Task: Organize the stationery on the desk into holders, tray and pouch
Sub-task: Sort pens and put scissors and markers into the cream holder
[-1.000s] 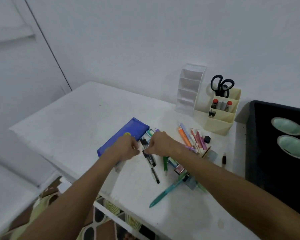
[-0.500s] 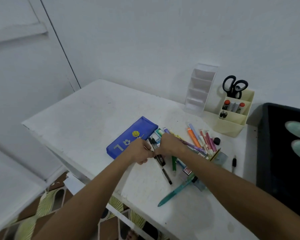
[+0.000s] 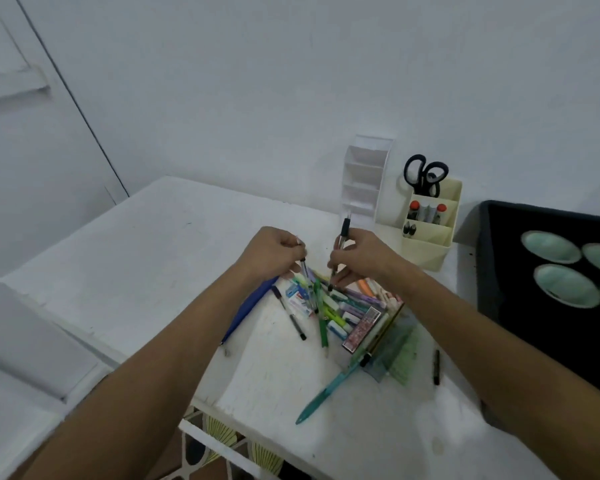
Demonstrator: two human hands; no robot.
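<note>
Both hands are raised just above a pile of pens, markers and erasers (image 3: pixel 343 310) on the white desk (image 3: pixel 146 271). My left hand (image 3: pixel 272 252) pinches a clear pen (image 3: pixel 305 271) that hangs down toward the pile. My right hand (image 3: pixel 361 259) grips a black pen (image 3: pixel 342 244) almost upright. The blue pouch (image 3: pixel 250 306) lies under my left forearm, mostly hidden. A cream holder (image 3: pixel 426 230) with scissors (image 3: pixel 425 174) and markers stands behind the pile, a white holder (image 3: pixel 366 176) to its left.
A black tray (image 3: pixel 534 306) with several pale green bowls (image 3: pixel 565 285) fills the right side. A teal pen (image 3: pixel 329 393), a black pen (image 3: pixel 291 315) and a small black marker (image 3: pixel 437 367) lie loose near the front. The desk's front edge runs below my forearms.
Both hands have lifted off the pile and parted, each now holding a pen up in the air. The camera has also shifted, so the desk sits lower in view.
</note>
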